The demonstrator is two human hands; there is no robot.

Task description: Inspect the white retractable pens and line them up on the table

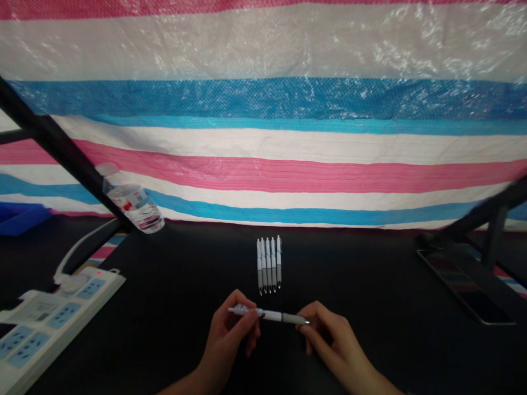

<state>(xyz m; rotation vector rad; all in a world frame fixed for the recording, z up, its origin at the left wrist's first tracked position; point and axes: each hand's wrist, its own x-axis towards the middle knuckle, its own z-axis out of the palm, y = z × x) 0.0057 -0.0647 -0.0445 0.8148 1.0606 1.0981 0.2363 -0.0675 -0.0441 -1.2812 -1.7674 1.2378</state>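
Holding retractable pen [269,314] level, left hand [227,343] at rear, right hand [335,340] at tip

I find the pen [274,315] partly hidden by the left hand's fingers [247,323], its markings too small to read. Left of the row of pens [268,265], the frame's edge cuts off the power strip [49,323] and the blue tray [20,218].
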